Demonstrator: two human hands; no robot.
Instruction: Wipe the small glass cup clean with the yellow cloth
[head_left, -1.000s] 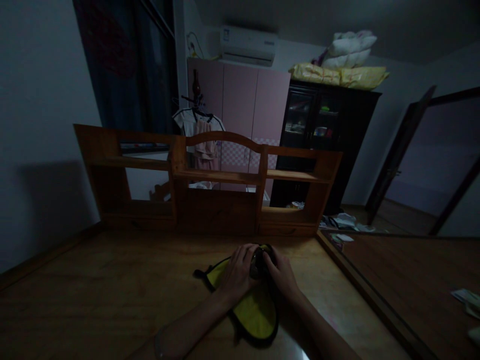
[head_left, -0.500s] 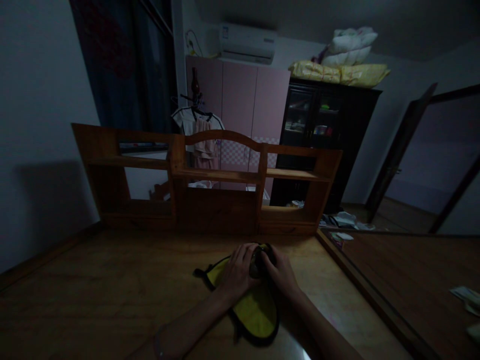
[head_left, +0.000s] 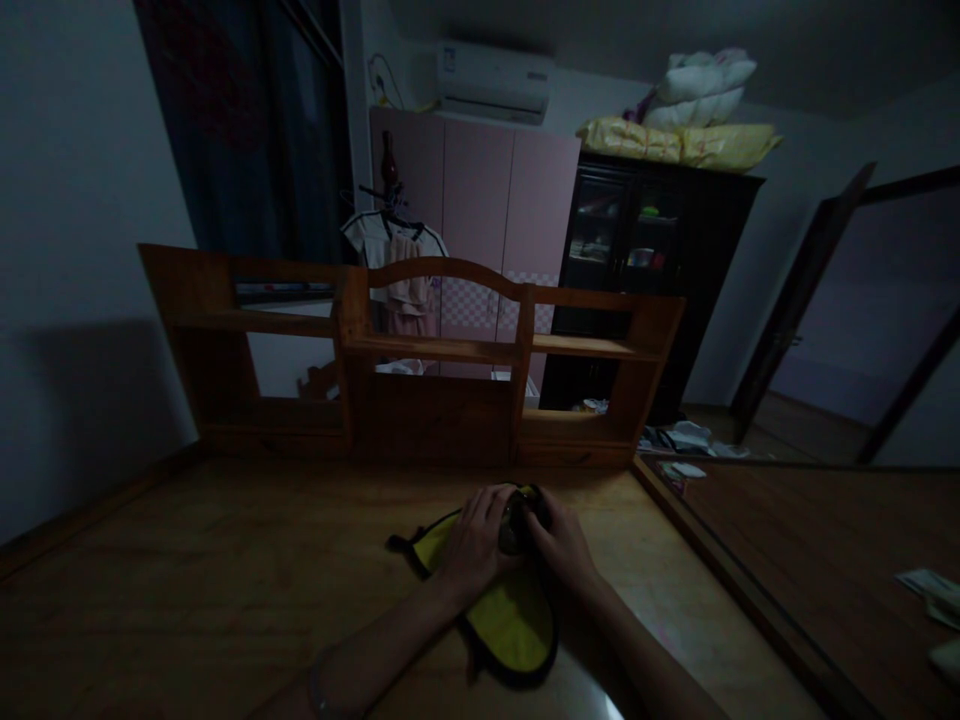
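A flat yellow cloth piece with black edging (head_left: 517, 625), perhaps a pouch, lies on the wooden bed board or tabletop (head_left: 225, 560). Over its far part, my left hand (head_left: 472, 540) has its fingers curved round a small dark, rounded object with a glossy look (head_left: 513, 524). Against the other side of that object is my right hand (head_left: 562, 540), thumb pressed on it and fingers curled out of sight. The dim light and the hands hide the object's kind. Black tabs stick out at the cloth's left corner and lower edge.
Behind the hands stands a wooden shelf unit (head_left: 435, 415) with open compartments. A raised wooden edge (head_left: 720, 560) runs along the right, with a lower brown surface (head_left: 840, 540) beyond it. The white wall (head_left: 97, 400) is at the left.
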